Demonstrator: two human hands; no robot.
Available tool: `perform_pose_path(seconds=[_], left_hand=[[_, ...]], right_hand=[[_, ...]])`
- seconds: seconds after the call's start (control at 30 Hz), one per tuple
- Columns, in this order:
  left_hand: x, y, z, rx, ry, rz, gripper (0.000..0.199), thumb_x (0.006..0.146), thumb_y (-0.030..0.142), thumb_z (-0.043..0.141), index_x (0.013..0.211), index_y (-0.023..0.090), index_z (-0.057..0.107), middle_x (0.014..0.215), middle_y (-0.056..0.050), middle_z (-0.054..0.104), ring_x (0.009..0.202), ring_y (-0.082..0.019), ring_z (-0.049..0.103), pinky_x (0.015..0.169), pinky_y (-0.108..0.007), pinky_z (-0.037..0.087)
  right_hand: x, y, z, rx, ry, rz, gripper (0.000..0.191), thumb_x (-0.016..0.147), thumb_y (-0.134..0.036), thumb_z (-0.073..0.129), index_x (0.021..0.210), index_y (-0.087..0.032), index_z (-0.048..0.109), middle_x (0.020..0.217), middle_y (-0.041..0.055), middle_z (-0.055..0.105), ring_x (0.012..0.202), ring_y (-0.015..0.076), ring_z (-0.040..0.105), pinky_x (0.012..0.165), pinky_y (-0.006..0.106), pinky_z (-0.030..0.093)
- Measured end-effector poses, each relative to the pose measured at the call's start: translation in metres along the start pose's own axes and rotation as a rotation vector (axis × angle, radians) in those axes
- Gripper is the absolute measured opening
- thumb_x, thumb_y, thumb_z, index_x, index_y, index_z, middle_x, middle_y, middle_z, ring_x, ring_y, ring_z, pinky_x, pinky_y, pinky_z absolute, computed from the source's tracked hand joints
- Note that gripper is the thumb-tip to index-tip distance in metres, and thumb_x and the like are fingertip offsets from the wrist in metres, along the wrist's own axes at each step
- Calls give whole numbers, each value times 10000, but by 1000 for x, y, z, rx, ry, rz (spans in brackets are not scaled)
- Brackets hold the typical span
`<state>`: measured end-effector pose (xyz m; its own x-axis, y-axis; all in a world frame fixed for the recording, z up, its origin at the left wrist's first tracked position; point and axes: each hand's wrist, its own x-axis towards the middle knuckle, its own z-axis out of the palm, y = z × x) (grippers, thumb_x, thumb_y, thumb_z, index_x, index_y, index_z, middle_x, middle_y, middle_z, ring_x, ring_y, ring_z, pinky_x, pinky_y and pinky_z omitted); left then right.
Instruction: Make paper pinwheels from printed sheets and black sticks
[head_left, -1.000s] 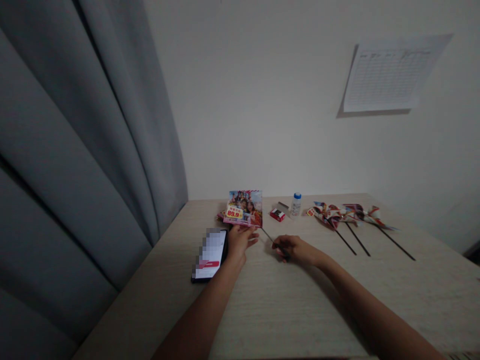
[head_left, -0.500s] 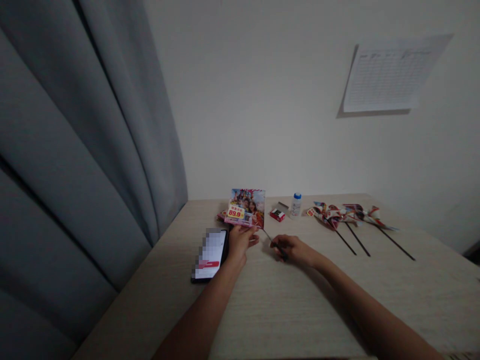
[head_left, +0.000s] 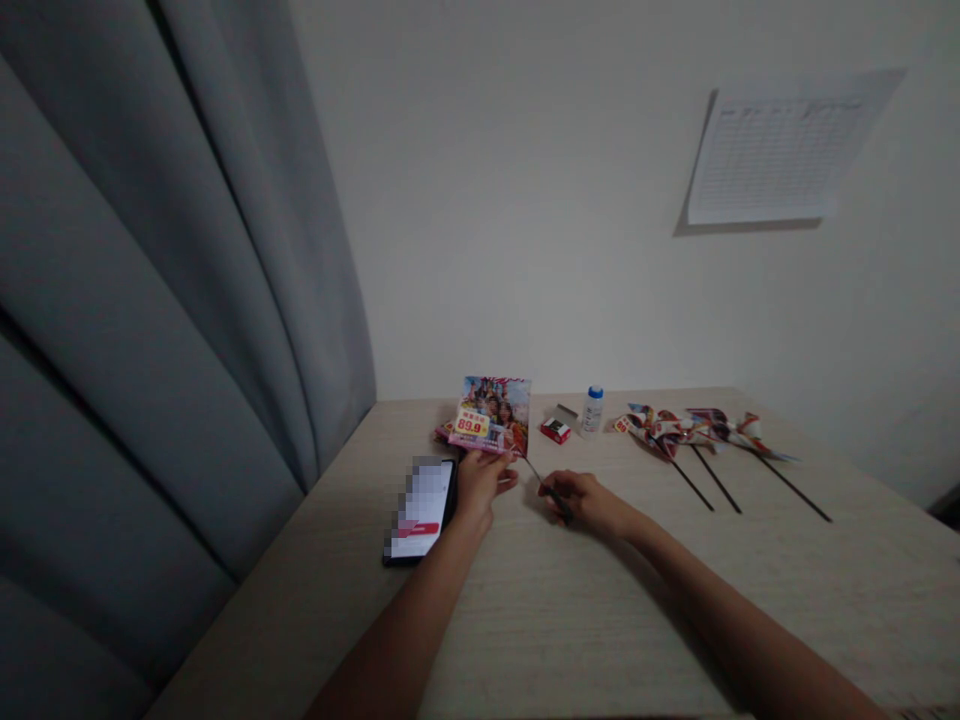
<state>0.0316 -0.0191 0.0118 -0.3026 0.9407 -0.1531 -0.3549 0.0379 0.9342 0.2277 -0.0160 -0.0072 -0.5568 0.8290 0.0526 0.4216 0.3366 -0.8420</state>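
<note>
My left hand (head_left: 481,486) is closed on the lower edge of a colourful printed paper square (head_left: 510,415), which is held up with a picture and "89.9" facing me. Dark-handled scissors (head_left: 556,500) are in my right hand (head_left: 589,500), fingers wrapped round the handles. Their thin blade points up and left to the paper's lower right corner; whether it is cutting in cannot be made out. Behind the square, more printed paper (head_left: 442,433) shows in part. A phone (head_left: 420,510) with a lit screen lies just left of my left wrist.
A small open red box (head_left: 556,431) and a blue-capped white bottle (head_left: 592,412) stand near the wall. To the right, several paper pinwheels (head_left: 697,430) with dark sticks lie on the wooden table (head_left: 600,630). A grey curtain (head_left: 187,300) hangs at the left edge.
Both hands stay almost in place. The paper's top edge bends slightly differently, and the scissors and right hand have shifted very slightly left.
</note>
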Motion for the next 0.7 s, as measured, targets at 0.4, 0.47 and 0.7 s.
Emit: perform_pose_path(seconds=[0.4,0.47,0.7], left_hand=[[-1,1,0,0,-12,6,232,701,125,807,839,137,621,832,-58,745,503,-110,650,493,-240,563],[-1,1,0,1,-9,3,238,698,128,810,839,138,619,833,-57,746,503,-109,649,491,-238,562],[1,-1,-1,8,-9,5,275,670,151,830,829,147,606,793,-31,735,497,-107,641,486,-238,562]], right_hand=[[-1,-3,-1,5,-8,21,247,885,-347,535,979,-160,667,669,13,659,581,118,534,635,254,430],[-1,-2,-1,7,-4,21,252,882,-356,544,986,-160,664,673,13,662,585,119,539,637,256,432],[-2,-4,-2,17,-27,15,254,881,-358,541,987,-160,660,677,12,661,598,121,537,634,255,428]])
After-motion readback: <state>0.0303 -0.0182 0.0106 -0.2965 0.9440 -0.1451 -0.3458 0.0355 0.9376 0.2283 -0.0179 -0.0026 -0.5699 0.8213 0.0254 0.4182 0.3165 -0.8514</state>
